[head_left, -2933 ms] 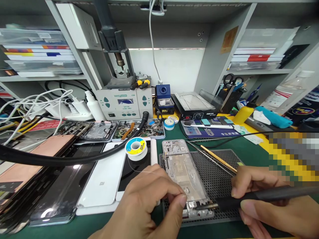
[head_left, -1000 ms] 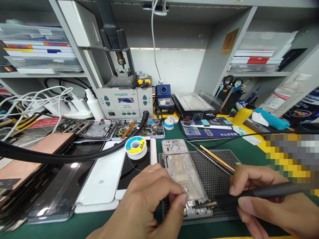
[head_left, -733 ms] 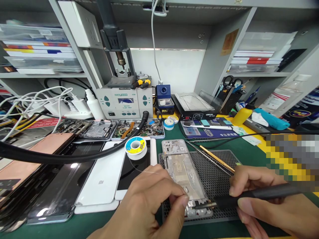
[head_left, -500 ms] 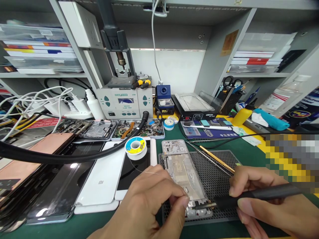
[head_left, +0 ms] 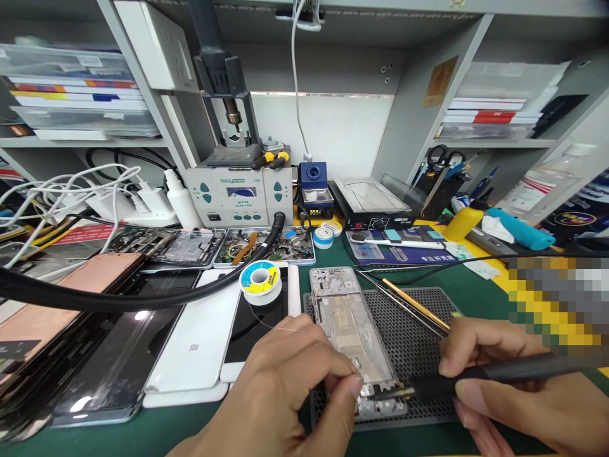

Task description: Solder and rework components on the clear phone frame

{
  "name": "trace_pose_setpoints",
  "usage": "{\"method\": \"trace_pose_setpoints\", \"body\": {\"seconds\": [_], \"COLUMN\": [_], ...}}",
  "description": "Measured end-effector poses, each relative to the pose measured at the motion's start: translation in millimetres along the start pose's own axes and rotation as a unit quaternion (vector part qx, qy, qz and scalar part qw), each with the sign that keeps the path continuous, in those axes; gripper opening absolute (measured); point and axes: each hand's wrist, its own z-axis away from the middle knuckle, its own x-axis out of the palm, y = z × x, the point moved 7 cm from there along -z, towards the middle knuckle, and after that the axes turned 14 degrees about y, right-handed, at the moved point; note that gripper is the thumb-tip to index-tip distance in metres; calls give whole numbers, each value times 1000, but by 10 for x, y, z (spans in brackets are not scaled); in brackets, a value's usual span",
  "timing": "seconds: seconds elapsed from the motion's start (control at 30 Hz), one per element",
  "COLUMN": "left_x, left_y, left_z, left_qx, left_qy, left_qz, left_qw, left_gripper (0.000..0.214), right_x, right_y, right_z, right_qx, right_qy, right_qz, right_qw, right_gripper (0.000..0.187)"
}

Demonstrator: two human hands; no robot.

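Observation:
My left hand [head_left: 285, 381] pinches a thin solder wire between thumb and forefinger, over the lower end of a phone frame [head_left: 347, 324]. The wire leads back over the knuckles towards a solder spool [head_left: 257, 297], which lies on a black-screened phone. My right hand [head_left: 514, 406] grips the black handle of a soldering iron [head_left: 514, 368]. Its metal tip points left, at the small board along the frame's bottom edge, close to my left fingertips. Whether tip and wire touch is too small to tell. The silver phone frame lies on a dark honeycomb mat [head_left: 419, 330].
Gold and silver tweezers [head_left: 413, 303] rest on the mat beside the frame. White phones [head_left: 193, 349] and other handsets lie at left, under a thick black hose [head_left: 143, 303]. Behind stand a hot-air station [head_left: 238, 197], a black-based heating plate [head_left: 375, 197] and a toothbrush [head_left: 399, 242].
Both hands, the solder wire and the iron hold nearly the same position over the frame. The whole view has shifted very slightly.

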Motion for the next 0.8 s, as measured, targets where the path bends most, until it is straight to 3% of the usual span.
{"method": "trace_pose_setpoints", "body": {"seconds": [0.8], "left_x": [-15], "left_y": [-2], "left_z": [-27], "left_qx": [-5], "left_qy": [3], "left_qz": [-7], "left_qw": [1000], "left_gripper": [19], "right_x": [43], "right_y": [-68], "right_z": [23], "right_qx": [19], "right_qy": [34], "right_qz": [14], "right_qw": [999], "right_gripper": [33]}}
